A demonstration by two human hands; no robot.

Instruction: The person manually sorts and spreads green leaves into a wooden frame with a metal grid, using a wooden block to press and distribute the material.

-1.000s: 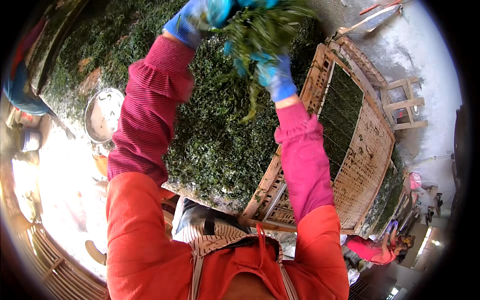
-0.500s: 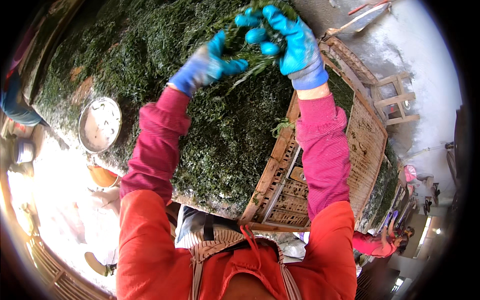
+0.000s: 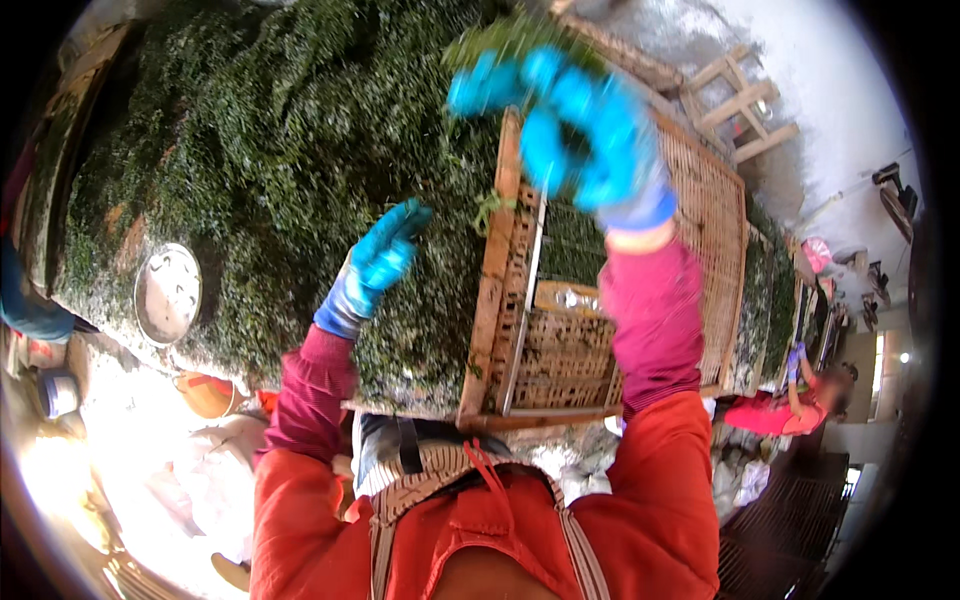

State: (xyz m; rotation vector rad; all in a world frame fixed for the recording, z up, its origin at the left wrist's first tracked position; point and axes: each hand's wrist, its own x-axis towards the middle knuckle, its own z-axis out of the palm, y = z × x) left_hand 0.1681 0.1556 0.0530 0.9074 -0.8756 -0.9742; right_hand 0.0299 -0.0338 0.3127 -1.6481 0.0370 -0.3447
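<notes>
A broad heap of dark green, wet-looking leafy strands (image 3: 290, 140) covers the work surface. My right hand (image 3: 600, 140), in a blue glove and smeared by motion, is raised above the far part of a slatted wooden frame (image 3: 485, 290). Its fingers curl round a bunch of green strands (image 3: 520, 42), which trails beyond the fingertips. My left hand (image 3: 378, 258), gloved in the same blue, is over the near part of the heap with fingers stretched out and nothing in them. Inside the frame, more greens lie beside a small clear object (image 3: 575, 298), too small to name.
A round pan (image 3: 168, 295) with white contents rests at the heap's left edge. Below it is an orange bucket (image 3: 207, 393). A woven slatted panel (image 3: 705, 240) and a wooden stool (image 3: 735, 100) are on the right. Another person in pink (image 3: 785, 408) works at far right.
My hands have parted. The right one has swung rightward over the frame with the green strands; the left has drawn back toward me. The view has shifted a little.
</notes>
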